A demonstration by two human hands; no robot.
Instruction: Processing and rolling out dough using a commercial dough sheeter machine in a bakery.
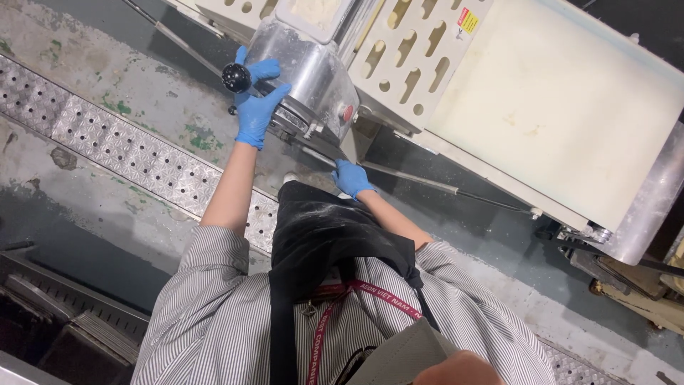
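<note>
**Mia:** What is the person doing with the left hand [256, 107]?

**Ben:** It is up in the upper left of the frame. It wears a blue glove. The fingers are bent around a lever with a black ball knob [236, 77] on its end. The thumb and the finger above it sit just beside the knob. The other fingers lie on the shiny metal housing [313, 71] of the machine.

**Mia:** And the right hand [351, 178]?

**Ben:** It is in the middle of the frame, lower down. It wears a blue glove too. Its fingers are curled shut around a thin metal bar [406, 175] that runs along under the machine.

**Mia:** Is the work far along?

**Ben:** I think it is only at the start or in between. The white belt [563, 114] on the right of the frame has nothing on it but faint marks. There is a pale lump at the top edge, above the housing, but I cannot tell what it is. The lever is held, and I cannot tell which way it is set.

**Mia:** How does the machine look?

**Ben:** Dusty with white powder. It has a red round button [348, 113] on its side and a white guard with long holes [410, 60]. The black apron [320, 235] is dusty too.
</note>
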